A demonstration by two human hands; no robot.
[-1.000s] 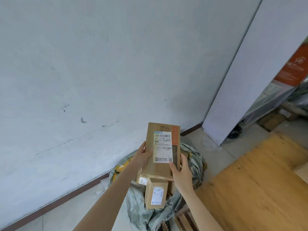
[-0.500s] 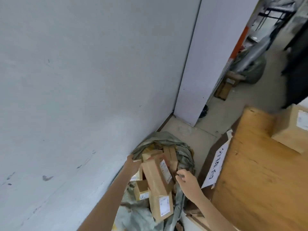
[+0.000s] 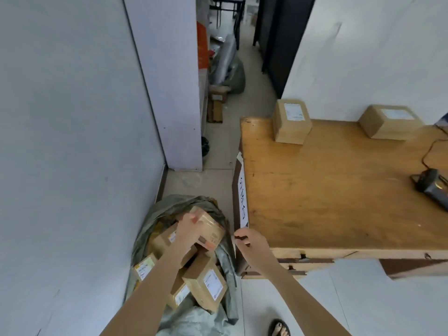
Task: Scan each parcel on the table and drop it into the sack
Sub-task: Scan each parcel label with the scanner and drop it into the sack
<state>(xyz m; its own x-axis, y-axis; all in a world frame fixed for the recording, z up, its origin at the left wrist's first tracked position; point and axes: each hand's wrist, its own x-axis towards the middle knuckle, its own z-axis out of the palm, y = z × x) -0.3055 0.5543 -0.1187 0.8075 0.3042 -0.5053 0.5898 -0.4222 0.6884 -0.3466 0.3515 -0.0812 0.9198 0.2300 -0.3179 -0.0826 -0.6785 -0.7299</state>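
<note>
A grey-green sack [image 3: 174,207] stands on the floor between the wall and the wooden table [image 3: 327,190], with several brown cardboard parcels in it. My left hand [image 3: 188,229] reaches into the sack, its fingers curled over the end of the top parcel [image 3: 211,230], a flat brown box with an orange strip. My right hand [image 3: 249,241] hovers by the table's near-left corner, fingers loosely apart and holding nothing. Two labelled parcels [image 3: 291,124] [image 3: 388,122] sit at the table's far edge. A dark handheld scanner [image 3: 434,187] lies at the table's right side on a red cable.
A paper sign [image 3: 243,202] hangs on the table's left side beside the sack. A white partition [image 3: 174,93] stands beyond the sack, with bags and cardboard clutter [image 3: 225,73] in the corridor behind it. My sandalled foot [image 3: 278,328] shows at the bottom.
The flat parcel went from held up in both hands down onto the pile in the sack. My right hand let go and drew back toward the table. The view swung right onto the table.
</note>
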